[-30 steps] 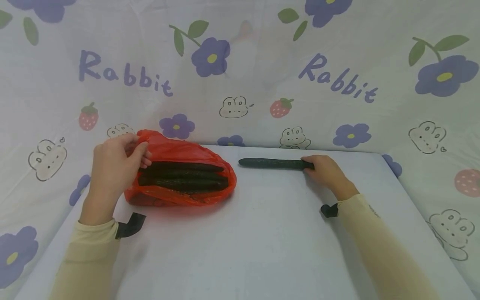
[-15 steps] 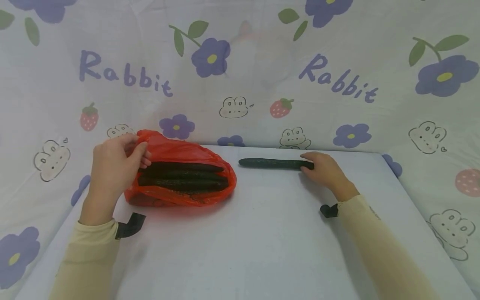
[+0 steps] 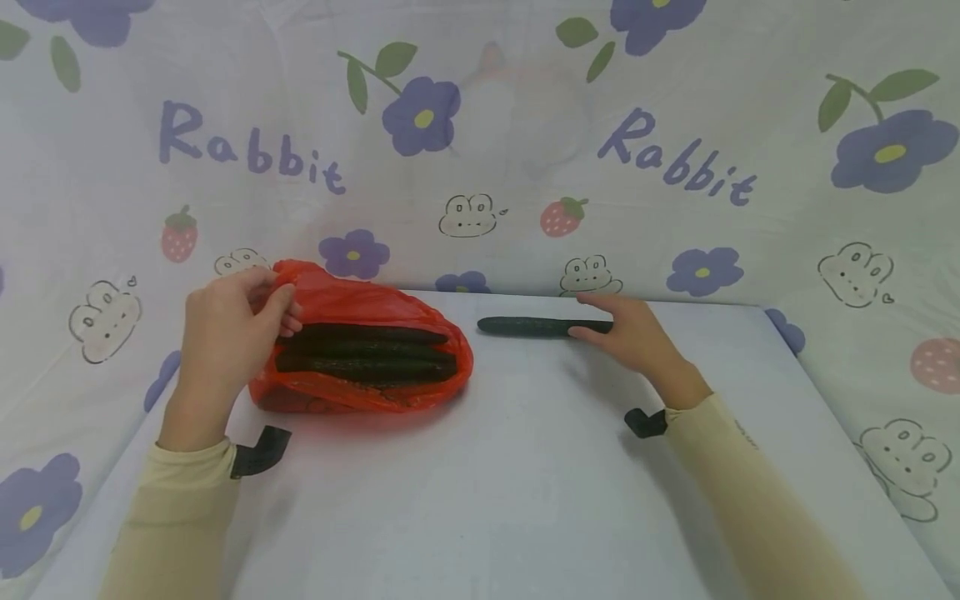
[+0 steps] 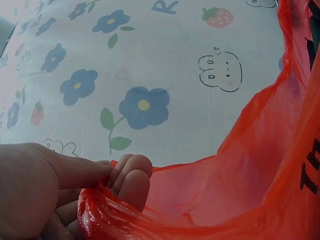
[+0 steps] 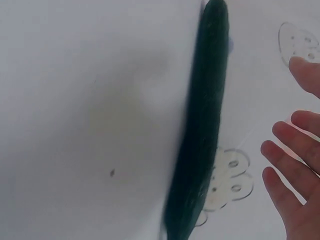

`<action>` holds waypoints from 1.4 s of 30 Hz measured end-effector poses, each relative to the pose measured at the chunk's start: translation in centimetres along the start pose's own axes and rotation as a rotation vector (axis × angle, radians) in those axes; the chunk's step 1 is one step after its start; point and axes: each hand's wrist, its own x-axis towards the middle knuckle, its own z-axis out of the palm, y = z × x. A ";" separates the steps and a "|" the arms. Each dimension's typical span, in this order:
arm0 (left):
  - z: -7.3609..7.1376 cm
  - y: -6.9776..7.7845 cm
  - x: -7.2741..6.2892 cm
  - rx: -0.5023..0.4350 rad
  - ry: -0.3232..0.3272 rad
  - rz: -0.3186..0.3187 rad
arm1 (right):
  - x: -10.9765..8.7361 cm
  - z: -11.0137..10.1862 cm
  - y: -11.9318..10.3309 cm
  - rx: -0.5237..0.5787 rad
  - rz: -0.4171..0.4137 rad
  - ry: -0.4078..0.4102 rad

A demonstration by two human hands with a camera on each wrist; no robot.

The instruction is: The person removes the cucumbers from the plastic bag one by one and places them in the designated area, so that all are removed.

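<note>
A red plastic bag (image 3: 352, 302) lies on its side at the left of the table, its mouth facing me. Inside it, several dark green cucumbers (image 3: 367, 358) lie side by side. My left hand (image 3: 228, 333) pinches the bag's edge between thumb and fingers; the left wrist view shows the gathered plastic (image 4: 102, 207) there. One loose cucumber (image 3: 525, 327) lies on the table to the right of the bag. Above its right end is my right hand (image 3: 633, 337), fingers spread and apart from it; the right wrist view shows the cucumber (image 5: 200, 115) beside the fingers (image 5: 290, 160).
A white table (image 3: 480, 492) spreads under everything. Behind it hangs a white cloth (image 3: 517, 150) printed with flowers, rabbits and strawberries. The table's far edge runs close behind the bag and the loose cucumber.
My right hand has let go of the loose cucumber, spread its fingers and shifted slightly left and up. The cucumber stays in place. My left hand and the bag have not moved.
</note>
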 end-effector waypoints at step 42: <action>0.3 -0.2 0.1 0.003 0.002 0.004 | 2.1 1.7 -8.5 0.130 -0.236 -0.002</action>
